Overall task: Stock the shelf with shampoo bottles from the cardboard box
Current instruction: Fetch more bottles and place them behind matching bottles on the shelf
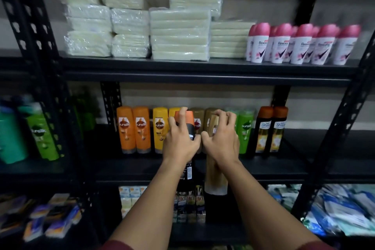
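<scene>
Black metal shelf (203,170), head view, middle tier at hand height. Left hand (179,144) grips a black bottle with an orange cap (187,126), fingers (183,112) curled over the cap, thumb against the body; bottle upright, its base below the shelf's front edge. Right hand (222,142) grips a tan bottle (215,178), fingers curled round its upper part; also upright, just beside the black one, thumbs of both hands nearly touching.

Behind the hands, along the back edge of the middle tier, a row of standing bottles: two orange Sunsilk bottles (134,130), yellow ones (160,128), gold-brown ones partly hidden, green ones (245,130), two black bottles with brown caps (271,128) toward the right end.

Upper tier: wrapped white packs (180,34), pink-capped deodorants (302,44) at the right end.
</scene>
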`<action>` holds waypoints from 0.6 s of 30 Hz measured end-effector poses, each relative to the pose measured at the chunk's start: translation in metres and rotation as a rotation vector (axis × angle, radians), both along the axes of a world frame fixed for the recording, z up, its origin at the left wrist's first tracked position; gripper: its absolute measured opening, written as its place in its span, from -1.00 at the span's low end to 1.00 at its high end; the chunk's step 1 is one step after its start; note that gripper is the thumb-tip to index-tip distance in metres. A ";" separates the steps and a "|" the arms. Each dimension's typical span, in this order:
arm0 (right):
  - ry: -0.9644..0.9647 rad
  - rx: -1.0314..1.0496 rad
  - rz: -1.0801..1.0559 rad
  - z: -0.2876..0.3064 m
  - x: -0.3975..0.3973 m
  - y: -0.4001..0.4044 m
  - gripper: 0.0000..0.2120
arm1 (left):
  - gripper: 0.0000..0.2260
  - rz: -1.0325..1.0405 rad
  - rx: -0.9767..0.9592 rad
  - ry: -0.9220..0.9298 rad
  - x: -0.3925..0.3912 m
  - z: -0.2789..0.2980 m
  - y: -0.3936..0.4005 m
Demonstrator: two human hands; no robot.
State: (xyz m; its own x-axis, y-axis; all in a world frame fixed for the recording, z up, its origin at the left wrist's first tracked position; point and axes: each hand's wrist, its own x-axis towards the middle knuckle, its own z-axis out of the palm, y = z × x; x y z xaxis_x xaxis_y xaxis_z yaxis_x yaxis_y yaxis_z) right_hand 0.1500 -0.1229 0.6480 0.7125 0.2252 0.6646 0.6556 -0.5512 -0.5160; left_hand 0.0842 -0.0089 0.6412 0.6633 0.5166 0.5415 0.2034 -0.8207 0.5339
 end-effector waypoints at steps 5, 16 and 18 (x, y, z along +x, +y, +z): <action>-0.029 -0.012 -0.003 -0.004 0.003 0.007 -0.42 | -0.18 -0.055 0.019 -0.053 0.001 -0.001 0.006; 0.064 0.057 0.123 -0.025 0.028 0.023 -0.38 | -0.26 -0.166 -0.037 -0.095 0.025 -0.024 0.026; 0.073 0.058 0.125 -0.029 0.037 0.025 -0.38 | -0.26 -0.158 -0.058 -0.087 0.034 -0.032 0.029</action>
